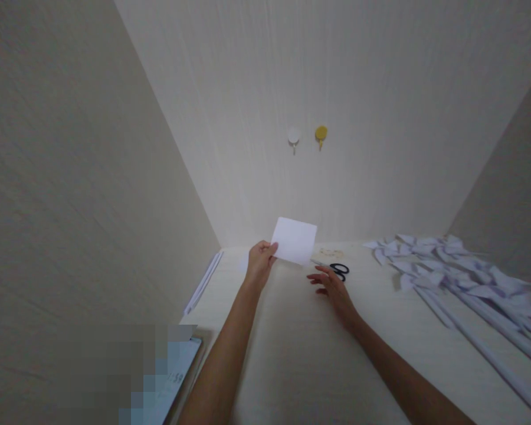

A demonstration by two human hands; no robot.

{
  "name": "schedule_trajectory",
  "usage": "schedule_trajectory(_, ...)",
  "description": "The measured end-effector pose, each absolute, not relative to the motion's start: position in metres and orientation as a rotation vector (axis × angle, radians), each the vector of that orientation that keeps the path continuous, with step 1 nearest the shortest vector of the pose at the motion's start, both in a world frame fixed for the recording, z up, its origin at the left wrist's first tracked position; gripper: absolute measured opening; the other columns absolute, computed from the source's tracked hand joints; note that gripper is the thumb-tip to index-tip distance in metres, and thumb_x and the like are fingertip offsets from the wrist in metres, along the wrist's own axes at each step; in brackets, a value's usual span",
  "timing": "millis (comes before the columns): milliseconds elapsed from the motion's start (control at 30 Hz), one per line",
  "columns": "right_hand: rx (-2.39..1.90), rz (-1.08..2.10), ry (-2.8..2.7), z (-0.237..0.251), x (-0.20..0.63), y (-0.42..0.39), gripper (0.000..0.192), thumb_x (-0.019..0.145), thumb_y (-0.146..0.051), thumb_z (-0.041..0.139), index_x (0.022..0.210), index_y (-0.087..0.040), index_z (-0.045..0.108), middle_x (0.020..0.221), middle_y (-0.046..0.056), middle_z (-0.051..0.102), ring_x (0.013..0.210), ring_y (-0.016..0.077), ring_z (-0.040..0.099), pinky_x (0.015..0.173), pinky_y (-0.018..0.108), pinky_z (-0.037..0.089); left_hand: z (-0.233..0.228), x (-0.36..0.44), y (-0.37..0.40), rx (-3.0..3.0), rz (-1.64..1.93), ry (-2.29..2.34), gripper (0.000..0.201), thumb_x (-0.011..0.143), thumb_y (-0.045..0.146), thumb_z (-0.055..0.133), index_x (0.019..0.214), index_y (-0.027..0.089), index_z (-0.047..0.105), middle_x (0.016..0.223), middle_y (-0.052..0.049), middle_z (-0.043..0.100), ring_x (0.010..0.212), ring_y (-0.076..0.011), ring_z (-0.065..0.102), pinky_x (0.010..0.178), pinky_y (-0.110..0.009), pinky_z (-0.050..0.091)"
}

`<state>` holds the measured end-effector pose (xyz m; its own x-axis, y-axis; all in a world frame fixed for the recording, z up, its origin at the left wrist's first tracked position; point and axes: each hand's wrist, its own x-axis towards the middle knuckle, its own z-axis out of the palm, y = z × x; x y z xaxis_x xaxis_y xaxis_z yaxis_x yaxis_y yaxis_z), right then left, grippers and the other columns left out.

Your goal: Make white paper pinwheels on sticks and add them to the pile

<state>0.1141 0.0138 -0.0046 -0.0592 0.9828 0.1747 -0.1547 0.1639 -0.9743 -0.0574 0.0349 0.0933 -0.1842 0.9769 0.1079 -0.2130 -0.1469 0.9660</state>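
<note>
Small white rectangular paper sheet held up off pale bench, near back wall, pinched at lower left corner by left hand; fingers clamped on sheet edge. Right hand hovering low over bench just below sheet, fingers spread apart, nothing gripped. Black-handled scissors lying just beyond right fingertips. Step judged: sheet picked up, ready for working; next move judged to call for second grip on sheet or on scissors. Heap of white folded paper pinwheels on rolled paper sticks at right.
</note>
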Motion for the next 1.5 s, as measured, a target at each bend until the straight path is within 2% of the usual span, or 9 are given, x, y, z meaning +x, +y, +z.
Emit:
schedule_trajectory(133, -0.856, 1.335, -0.987, -0.007, 0.114, 0.018, 0.042, 0.072, -0.051, 0.042, 0.100, -0.020, 0.041, 0.074, 0.004, 0.058, 0.066, 0.0161, 0.058, 0.056, 0.028, 0.047, 0.042, -0.045, 0.025, 0.898, 1.458, 1.027, 0.033, 0.046, 0.034, 0.069, 0.049, 0.014, 0.043, 0.049, 0.002, 0.047, 0.051, -0.0081, 0.048, 0.054, -0.023, 0.041)
schedule_trajectory(300, -0.891, 1.064, -1.147, -0.005, 0.114, 0.009, 0.052, 0.069, -0.038, 0.053, 0.113, -0.024, 0.030, 0.068, -0.002, 0.054, 0.052, 0.0110, 0.052, 0.050, 0.025, 0.045, 0.007, -0.043, 0.019, 0.787, 1.450, 0.992, 0.033, 0.045, 0.034, 0.069, 0.049, 0.014, 0.043, 0.049, 0.003, 0.047, 0.050, -0.0071, 0.047, 0.054, -0.022, 0.041)
schedule_trajectory(500, -0.995, 0.911, -1.436, -0.008, 0.117, 0.008, 0.014, 0.072, -0.030, 0.049, 0.078, -0.018, 0.054, 0.051, -0.005, 0.041, 0.042, 0.0083, 0.042, 0.040, 0.020, 0.035, 0.000, -0.045, 0.021, 0.816, 1.418, 0.981, 0.031, 0.046, 0.032, 0.069, 0.050, 0.015, 0.043, 0.048, 0.005, 0.044, 0.047, -0.0070, 0.043, 0.048, -0.021, 0.036)
schedule_trajectory(667, -0.972, 0.965, -1.570, -0.016, 0.121, 0.011, 0.014, 0.072, -0.028, 0.047, 0.073, -0.018, 0.057, 0.055, -0.002, 0.048, 0.044, 0.0080, 0.040, 0.040, 0.020, 0.032, -0.005, -0.049, 0.026, 0.901, 1.473, 1.065, 0.027, 0.056, 0.037, 0.062, 0.056, 0.013, 0.051, 0.050, 0.004, 0.044, 0.046, -0.0064, 0.038, 0.046, -0.020, 0.030)
schedule_trajectory(867, -0.916, 1.126, -1.570, -0.021, 0.124, 0.013, 0.019, 0.074, -0.026, 0.042, 0.079, -0.018, 0.058, 0.056, -0.003, 0.049, 0.047, 0.0090, 0.046, 0.046, 0.021, 0.038, -0.006, -0.056, 0.027, 1.035, 1.532, 1.247, 0.026, 0.057, 0.037, 0.062, 0.054, 0.012, 0.054, 0.046, 0.006, 0.040, 0.045, -0.0054, 0.032, 0.044, -0.020, 0.023)
schedule_trajectory(1033, -0.976, 1.001, -1.667, -0.015, 0.121, 0.011, 0.019, 0.067, -0.019, 0.048, 0.082, -0.018, 0.060, 0.069, 0.001, 0.056, 0.054, 0.0111, 0.051, 0.052, 0.024, 0.042, -0.001, -0.057, 0.025, 1.115, 1.515, 1.368, 0.025, 0.060, 0.034, 0.059, 0.051, 0.011, 0.056, 0.042, 0.006, 0.037, 0.044, -0.0055, 0.029, 0.044, -0.020, 0.024)
schedule_trajectory(1200, -0.949, 0.626, -1.756, -0.014, 0.120, 0.011, 0.009, 0.066, -0.028, 0.059, 0.065, -0.022, 0.065, 0.074, 0.004, 0.053, 0.073, 0.0170, 0.051, 0.068, 0.032, 0.043, 0.002, -0.053, 0.023, 1.215, 1.447, 1.410, 0.022, 0.060, 0.030, 0.058, 0.050, 0.011, 0.059, 0.042, 0.004, 0.041, 0.043, -0.0065, 0.033, 0.044, -0.020, 0.027)
schedule_trajectory(1367, -1.021, 0.386, -1.711, -0.017, 0.122, 0.013, 0.017, 0.070, -0.035, 0.056, 0.060, -0.023, 0.064, 0.103, 0.007, 0.051, 0.102, 0.0247, 0.040, 0.087, 0.045, 0.030, 0.004, -0.044, 0.019, 1.346, 1.325, 1.366, 0.018, 0.059, 0.027, 0.059, 0.052, 0.011, 0.063, 0.044, 0.002, 0.049, 0.046, -0.0082, 0.041, 0.047, -0.021, 0.032)
schedule_trajectory(1500, -1.014, 0.385, -1.763, -0.014, 0.123, 0.013, 0.018, 0.070, -0.035, 0.056, 0.058, -0.023, 0.062, 0.105, 0.006, 0.053, 0.102, 0.0241, 0.041, 0.088, 0.044, 0.028, 0.003, -0.035, 0.014, 1.423, 1.236, 1.301, 0.016, 0.059, 0.024, 0.057, 0.053, 0.011, 0.065, 0.049, -0.001, 0.056, 0.048, -0.0098, 0.046, 0.048, -0.022, 0.035)
